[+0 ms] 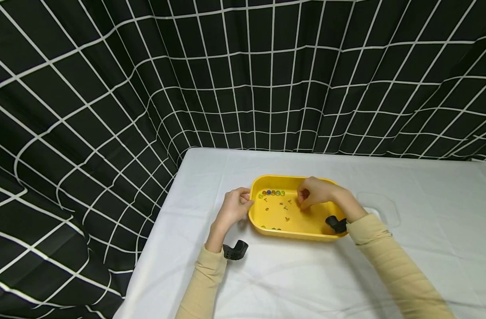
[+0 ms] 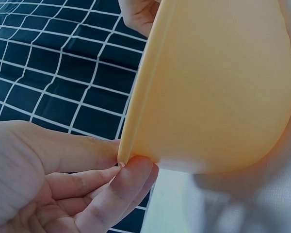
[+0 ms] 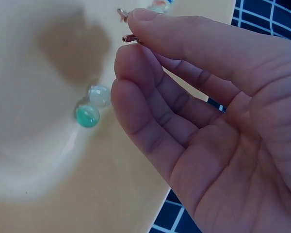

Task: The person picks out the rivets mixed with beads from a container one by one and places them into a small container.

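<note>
My left hand (image 1: 234, 204) grips the left rim of a yellow plastic tray (image 1: 299, 236), thumb on one side and fingers on the other. The left wrist view shows this pinch on the tray's rim (image 2: 131, 131) up close. Inside the tray, my right hand (image 1: 318, 192) pinches a small brass-coloured metal piece (image 3: 130, 38) between thumb and index fingertip. Several similar metal pieces (image 1: 287, 219) lie scattered on the tray floor. A row of coloured glass marbles (image 1: 273, 192) sits along the far wall. A green-and-clear marble (image 3: 87, 115) touches a pale one below my right fingers.
More marbles (image 1: 272, 228) show partly behind the tray's near wall. The tray stands on a white cloth-covered table (image 1: 283, 274). Black curtains with a white grid (image 1: 259, 88) hang behind and to the left. A small whitish object (image 1: 372, 212) lies beyond the right wrist.
</note>
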A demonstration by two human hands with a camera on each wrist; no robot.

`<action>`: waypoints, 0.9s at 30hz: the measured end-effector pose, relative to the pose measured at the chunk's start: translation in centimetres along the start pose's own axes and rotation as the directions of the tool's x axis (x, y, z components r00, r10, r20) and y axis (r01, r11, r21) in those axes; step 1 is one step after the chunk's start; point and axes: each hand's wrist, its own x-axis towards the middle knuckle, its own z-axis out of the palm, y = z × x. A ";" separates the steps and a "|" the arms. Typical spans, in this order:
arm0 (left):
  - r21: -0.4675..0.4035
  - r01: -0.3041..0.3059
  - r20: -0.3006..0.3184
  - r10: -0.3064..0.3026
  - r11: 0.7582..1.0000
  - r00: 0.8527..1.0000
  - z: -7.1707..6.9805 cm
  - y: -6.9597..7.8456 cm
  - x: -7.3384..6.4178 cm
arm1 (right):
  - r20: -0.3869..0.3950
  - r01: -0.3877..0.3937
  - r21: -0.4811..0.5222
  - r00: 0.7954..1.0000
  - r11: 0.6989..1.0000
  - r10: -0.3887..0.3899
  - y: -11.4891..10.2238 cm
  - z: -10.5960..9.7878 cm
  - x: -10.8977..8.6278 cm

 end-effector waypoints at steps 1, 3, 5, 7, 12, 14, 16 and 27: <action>0.002 0.000 0.000 0.000 1.000 1.000 0.0 0.0 0.0 | -0.003 -0.004 -0.001 1.000 1.000 0.004 0.0 -0.1 -0.1; 0.004 0.000 0.000 0.000 1.000 1.000 0.0 0.0 0.0 | -0.007 -0.012 -0.004 1.000 1.000 0.012 0.0 -0.2 -0.4; 0.007 -0.001 0.000 0.001 1.000 1.000 -0.1 0.1 0.0 | -0.010 -0.016 -0.011 1.000 1.000 0.016 0.0 -0.4 -0.6; 0.009 -0.003 -0.002 0.003 1.000 1.000 -0.1 0.1 -0.1 | -0.011 -0.028 -0.012 1.000 1.000 0.028 0.1 -0.5 -0.7; 0.005 -0.004 -0.003 0.004 1.000 1.000 -0.1 0.2 -0.2 | -0.026 -0.044 -0.001 0.999 0.999 0.044 0.3 -0.8 -1.1; 0.004 -0.007 -0.002 0.007 1.000 1.000 -0.1 0.2 -0.2 | -0.036 -0.042 0.001 0.998 0.999 0.042 0.4 -0.9 -1.3; 0.004 -0.008 -0.002 0.008 1.000 1.000 -0.1 0.2 -0.2 | -0.045 -0.038 -0.006 0.998 0.999 0.038 0.5 -1.1 -1.5; 0.005 -0.024 -0.015 0.024 1.000 1.000 0.0 0.1 -0.1 | -0.055 -0.047 -0.037 0.998 0.998 0.045 0.5 -2.1 -2.6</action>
